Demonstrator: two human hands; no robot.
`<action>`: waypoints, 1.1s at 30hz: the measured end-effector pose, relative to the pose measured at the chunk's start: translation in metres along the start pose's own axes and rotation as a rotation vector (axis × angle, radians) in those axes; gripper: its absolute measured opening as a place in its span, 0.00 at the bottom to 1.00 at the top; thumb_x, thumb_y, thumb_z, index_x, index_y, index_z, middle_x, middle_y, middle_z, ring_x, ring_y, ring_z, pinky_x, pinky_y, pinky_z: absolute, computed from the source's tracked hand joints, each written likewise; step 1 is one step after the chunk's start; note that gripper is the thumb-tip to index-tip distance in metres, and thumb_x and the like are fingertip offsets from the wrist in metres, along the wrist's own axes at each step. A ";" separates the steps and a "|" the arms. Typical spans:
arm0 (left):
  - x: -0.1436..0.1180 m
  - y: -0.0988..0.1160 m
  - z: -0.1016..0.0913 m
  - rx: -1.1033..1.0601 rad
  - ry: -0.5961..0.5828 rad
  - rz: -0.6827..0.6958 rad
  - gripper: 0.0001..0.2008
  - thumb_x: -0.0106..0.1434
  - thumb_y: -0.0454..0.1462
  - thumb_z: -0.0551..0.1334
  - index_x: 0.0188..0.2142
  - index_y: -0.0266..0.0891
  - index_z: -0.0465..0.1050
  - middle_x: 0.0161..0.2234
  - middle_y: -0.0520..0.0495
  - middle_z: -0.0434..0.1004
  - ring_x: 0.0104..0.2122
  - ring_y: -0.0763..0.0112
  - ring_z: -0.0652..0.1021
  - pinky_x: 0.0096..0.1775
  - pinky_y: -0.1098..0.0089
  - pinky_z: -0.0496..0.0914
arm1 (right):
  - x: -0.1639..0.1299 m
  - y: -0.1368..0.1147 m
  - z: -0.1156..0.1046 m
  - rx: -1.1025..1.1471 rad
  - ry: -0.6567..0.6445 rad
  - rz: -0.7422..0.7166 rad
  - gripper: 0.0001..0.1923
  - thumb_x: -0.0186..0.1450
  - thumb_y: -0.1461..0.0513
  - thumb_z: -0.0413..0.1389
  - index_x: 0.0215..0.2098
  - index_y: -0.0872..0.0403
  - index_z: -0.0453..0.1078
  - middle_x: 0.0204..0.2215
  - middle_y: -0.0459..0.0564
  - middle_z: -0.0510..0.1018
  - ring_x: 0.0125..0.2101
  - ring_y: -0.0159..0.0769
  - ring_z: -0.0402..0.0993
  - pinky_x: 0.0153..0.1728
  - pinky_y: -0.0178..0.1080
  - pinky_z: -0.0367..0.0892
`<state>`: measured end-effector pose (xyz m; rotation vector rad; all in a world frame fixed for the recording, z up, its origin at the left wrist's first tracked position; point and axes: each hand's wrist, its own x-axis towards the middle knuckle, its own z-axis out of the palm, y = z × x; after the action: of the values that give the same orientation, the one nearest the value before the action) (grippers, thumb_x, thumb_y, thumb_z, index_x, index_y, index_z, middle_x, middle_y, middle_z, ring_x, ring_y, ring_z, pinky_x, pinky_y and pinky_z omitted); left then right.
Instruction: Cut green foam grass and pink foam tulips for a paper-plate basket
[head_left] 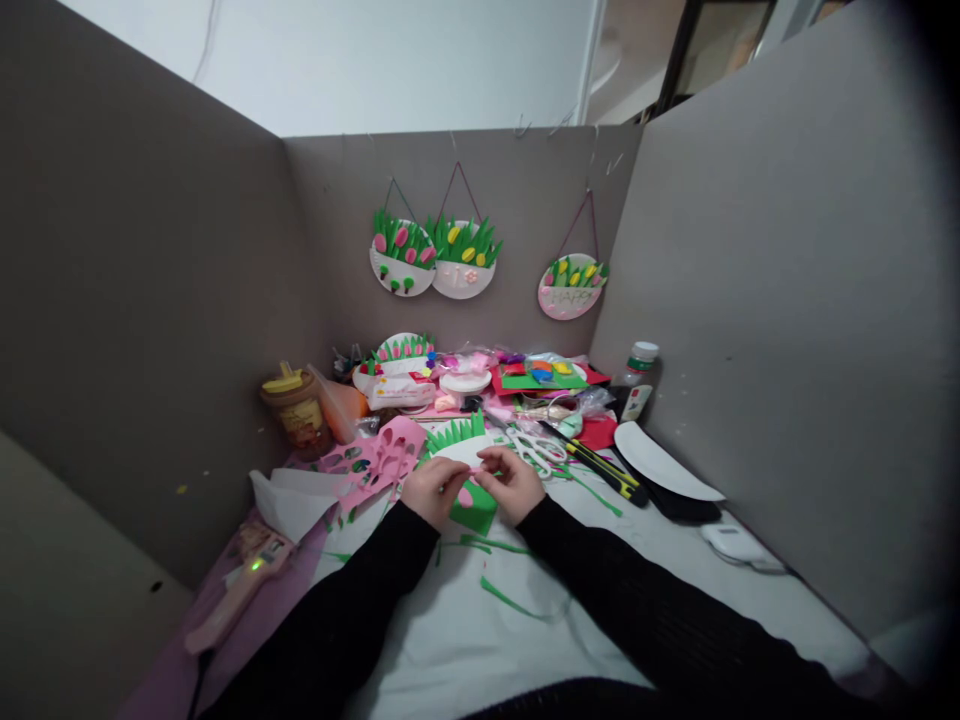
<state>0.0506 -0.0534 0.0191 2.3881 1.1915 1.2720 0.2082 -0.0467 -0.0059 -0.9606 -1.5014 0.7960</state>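
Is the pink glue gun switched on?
It looks on: a small green light glows on the pink glue gun, which lies on its side at the table's left edge, away from both hands.

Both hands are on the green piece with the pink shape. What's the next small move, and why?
Probably press the pink shape flat onto the green piece: both the left hand and the right hand already pinch there, and the shape looks only just placed.
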 end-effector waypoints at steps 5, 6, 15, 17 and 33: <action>-0.003 0.000 0.001 0.082 0.019 0.008 0.10 0.59 0.39 0.54 0.32 0.42 0.74 0.31 0.45 0.77 0.34 0.68 0.74 0.39 0.69 0.67 | 0.006 0.002 0.000 0.081 -0.117 0.082 0.10 0.52 0.56 0.57 0.24 0.54 0.65 0.19 0.42 0.68 0.21 0.28 0.64 0.23 0.32 0.62; -0.003 0.000 0.002 0.063 0.022 -0.010 0.09 0.58 0.39 0.55 0.33 0.41 0.74 0.31 0.45 0.77 0.34 0.68 0.75 0.38 0.69 0.67 | 0.007 0.002 -0.001 0.083 -0.122 0.084 0.10 0.52 0.56 0.57 0.22 0.54 0.64 0.18 0.42 0.67 0.20 0.28 0.63 0.22 0.32 0.61; 0.002 0.004 0.007 -0.559 -0.068 -0.428 0.11 0.51 0.40 0.61 0.32 0.35 0.68 0.23 0.48 0.75 0.24 0.71 0.76 0.27 0.73 0.69 | 0.002 -0.012 -0.011 -0.246 -0.005 -0.292 0.04 0.56 0.62 0.54 0.24 0.53 0.68 0.20 0.45 0.65 0.23 0.30 0.62 0.24 0.34 0.59; 0.002 0.004 0.007 -0.564 -0.055 -0.411 0.09 0.50 0.39 0.62 0.28 0.35 0.69 0.24 0.48 0.75 0.24 0.72 0.75 0.28 0.73 0.69 | 0.001 -0.014 -0.011 -0.255 -0.024 -0.333 0.04 0.56 0.63 0.53 0.25 0.52 0.69 0.20 0.45 0.66 0.23 0.31 0.62 0.24 0.35 0.60; 0.004 0.007 0.003 -0.542 -0.029 -0.385 0.08 0.50 0.38 0.62 0.28 0.35 0.69 0.23 0.50 0.74 0.24 0.74 0.74 0.27 0.75 0.67 | 0.004 -0.007 -0.004 0.197 -0.043 -0.051 0.05 0.52 0.60 0.59 0.25 0.54 0.69 0.28 0.49 0.72 0.33 0.35 0.70 0.35 0.38 0.67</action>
<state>0.0580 -0.0549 0.0229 1.6937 1.0582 1.2286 0.2113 -0.0463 0.0027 -0.7600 -1.4485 0.9136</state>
